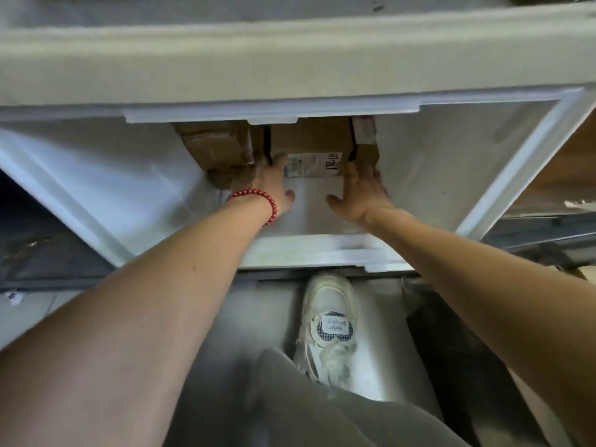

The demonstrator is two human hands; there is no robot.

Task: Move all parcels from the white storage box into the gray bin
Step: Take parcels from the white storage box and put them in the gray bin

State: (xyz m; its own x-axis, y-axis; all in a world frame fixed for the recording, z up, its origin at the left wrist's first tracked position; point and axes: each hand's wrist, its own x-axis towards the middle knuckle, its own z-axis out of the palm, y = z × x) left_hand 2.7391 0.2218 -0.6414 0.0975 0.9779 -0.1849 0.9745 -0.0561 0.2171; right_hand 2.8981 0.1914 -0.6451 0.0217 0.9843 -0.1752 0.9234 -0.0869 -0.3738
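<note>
White plastic makes up the storage box [96,175], which fills the upper half of the view. Its open mouth faces the person, and a thick lid edge spans the top. Two bare forearms reach in over the near rim, one from each lower corner of the view.

At the far edge of the box floor, under the lid, three brown cardboard parcels stand in a row. The middle parcel [309,137] is the widest one showing. The left parcel [213,143], crumpled and taped, is just beside it, and the right parcel [364,137] is partly hidden by the lid edge.

The left hand [271,182] grips the left side of the middle parcel, its fingers curled into the narrow gap next to the left parcel and its thumb spread toward the centre. The right hand [361,191] holds the opposite side in the same way, fingers wrapped round the right edge and thumb pointing inward.

Below the box's near rim, a worn white shoe [329,321] rests on a gray floor beside a gray trouser leg. A dark gray shape [42,250] lies past the box's left wall; what it is cannot be told.

A red bead bracelet [258,196] circles the left wrist. A small printed label [311,164] with handwriting sits on the middle parcel's near face, between the two hands.
</note>
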